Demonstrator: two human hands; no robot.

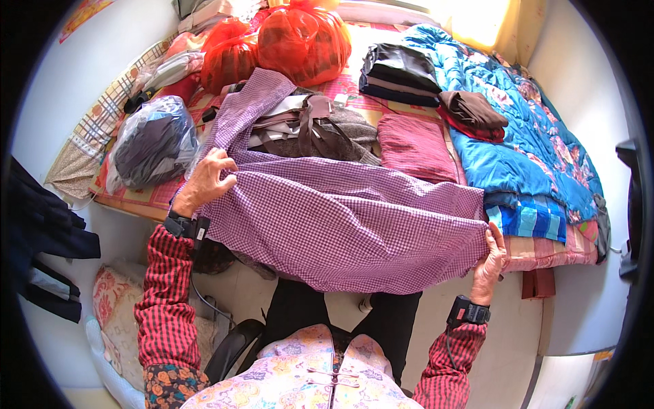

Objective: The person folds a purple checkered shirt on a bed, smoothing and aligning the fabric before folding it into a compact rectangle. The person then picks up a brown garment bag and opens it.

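A purple-and-white checked cloth garment [347, 225] is stretched sideways between my two hands, over the near edge of the bed and above my lap. My left hand [212, 176] pinches it near the upper left, where a narrower part, perhaps a sleeve, runs up across the bed. My right hand [491, 253] grips its right end between thumb and fingers. Behind it lies a loose heap of grey and brown clothes [352, 125] with dark straps. To the right of that heap is a folded red striped cloth [414, 145]. The garment hides part of the bed's edge.
Red plastic bags [304, 46] stand at the back, a clear bag of dark clothes [153, 145] at the left. Folded dark clothes [398, 74] and a folded brown garment [472, 115] lie right, by a blue floral quilt [531, 133]. A black chair armrest [235, 347] is beside me.
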